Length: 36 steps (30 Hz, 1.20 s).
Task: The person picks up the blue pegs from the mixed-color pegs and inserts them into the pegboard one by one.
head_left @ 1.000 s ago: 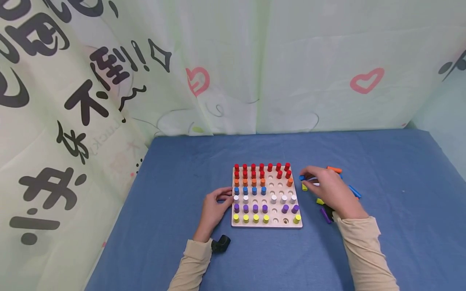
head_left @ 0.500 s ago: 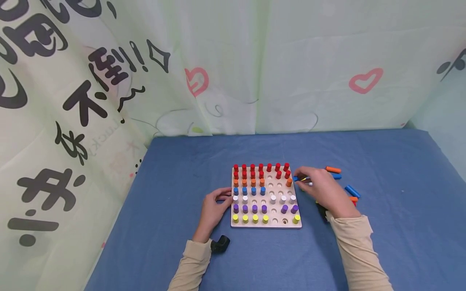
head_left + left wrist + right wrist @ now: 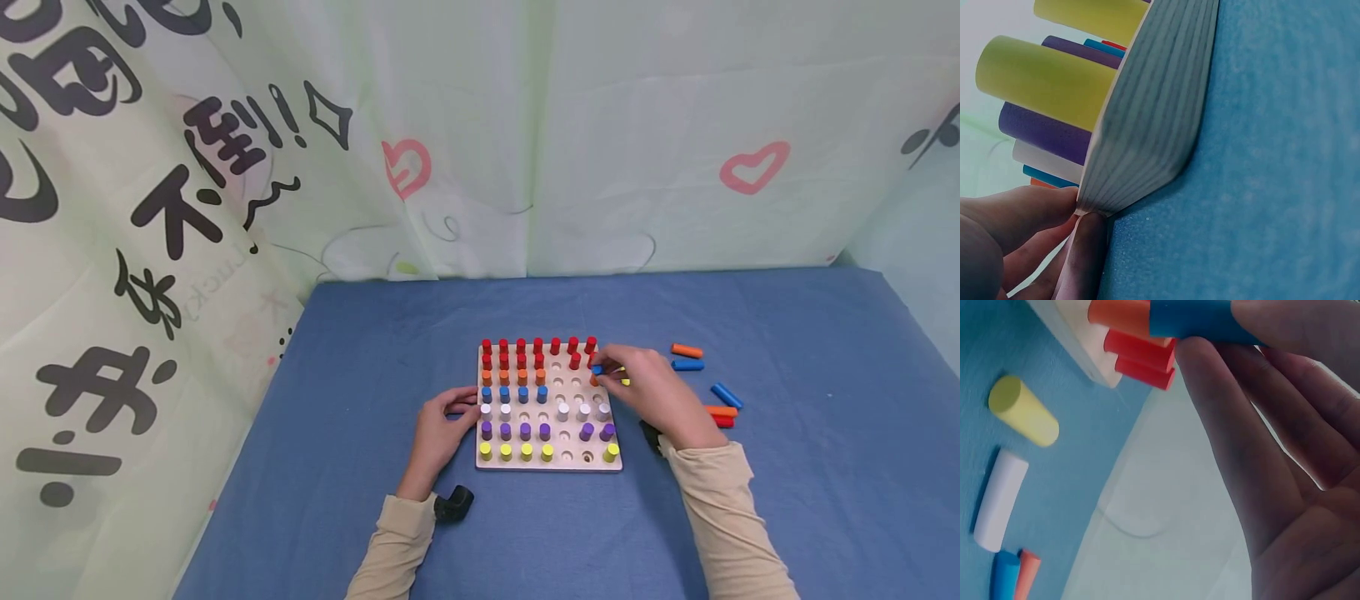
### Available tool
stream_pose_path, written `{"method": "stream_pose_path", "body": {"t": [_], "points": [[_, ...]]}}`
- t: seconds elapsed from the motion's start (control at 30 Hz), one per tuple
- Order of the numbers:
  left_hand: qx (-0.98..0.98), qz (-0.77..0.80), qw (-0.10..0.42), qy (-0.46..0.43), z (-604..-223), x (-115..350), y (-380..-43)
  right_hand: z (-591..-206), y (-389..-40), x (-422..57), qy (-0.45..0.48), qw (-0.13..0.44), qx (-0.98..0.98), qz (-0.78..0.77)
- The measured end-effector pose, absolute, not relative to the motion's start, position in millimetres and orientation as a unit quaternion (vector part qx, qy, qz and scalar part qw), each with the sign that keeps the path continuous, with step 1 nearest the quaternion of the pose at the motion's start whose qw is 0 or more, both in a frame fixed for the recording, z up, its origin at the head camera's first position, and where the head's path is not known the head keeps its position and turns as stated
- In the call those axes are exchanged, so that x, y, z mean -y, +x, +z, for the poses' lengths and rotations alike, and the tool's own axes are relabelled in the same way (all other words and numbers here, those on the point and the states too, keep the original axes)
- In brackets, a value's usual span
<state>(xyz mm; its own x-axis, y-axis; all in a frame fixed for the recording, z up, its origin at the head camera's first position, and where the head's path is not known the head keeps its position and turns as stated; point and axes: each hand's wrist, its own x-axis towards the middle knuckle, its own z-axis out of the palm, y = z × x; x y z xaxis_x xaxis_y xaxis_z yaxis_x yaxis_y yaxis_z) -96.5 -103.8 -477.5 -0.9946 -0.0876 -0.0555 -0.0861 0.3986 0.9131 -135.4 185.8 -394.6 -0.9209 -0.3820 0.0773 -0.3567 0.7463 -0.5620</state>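
Right hand (image 3: 660, 393) pinches a blue peg (image 3: 1194, 319) at two o'clock over the part-filled pegboard (image 3: 525, 467), left hand (image 3: 441, 429) gripping its nine-o'clock edge.

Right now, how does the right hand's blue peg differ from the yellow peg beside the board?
The blue peg is pinched in the right hand; the yellow peg lies on the tablecloth. In the right wrist view, the blue peg is partly hidden by that hand; the yellow peg shows whole. Both are cylinders.

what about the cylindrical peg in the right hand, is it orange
No, the right wrist view shows the right hand holding a blue cylindrical peg in its fingers.
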Motion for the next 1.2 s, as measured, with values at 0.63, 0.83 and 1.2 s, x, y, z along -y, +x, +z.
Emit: {"method": "stream_pose_path", "body": {"t": [0.63, 0.83, 1.2], "points": [[0.833, -0.551, -0.004, 0.054, -477, 104, -97, -397, -136, -171, -0.193, 0.044, -0.933, -0.302], [0.835, -0.548, -0.003, 0.053, -477, 104, -96, -395, -137, -165, -0.194, 0.051, -0.933, -0.3], [0.835, -0.548, -0.006, 0.054, -477, 104, -96, -399, -139, -160, -0.216, 0.07, -0.923, -0.311]]}}
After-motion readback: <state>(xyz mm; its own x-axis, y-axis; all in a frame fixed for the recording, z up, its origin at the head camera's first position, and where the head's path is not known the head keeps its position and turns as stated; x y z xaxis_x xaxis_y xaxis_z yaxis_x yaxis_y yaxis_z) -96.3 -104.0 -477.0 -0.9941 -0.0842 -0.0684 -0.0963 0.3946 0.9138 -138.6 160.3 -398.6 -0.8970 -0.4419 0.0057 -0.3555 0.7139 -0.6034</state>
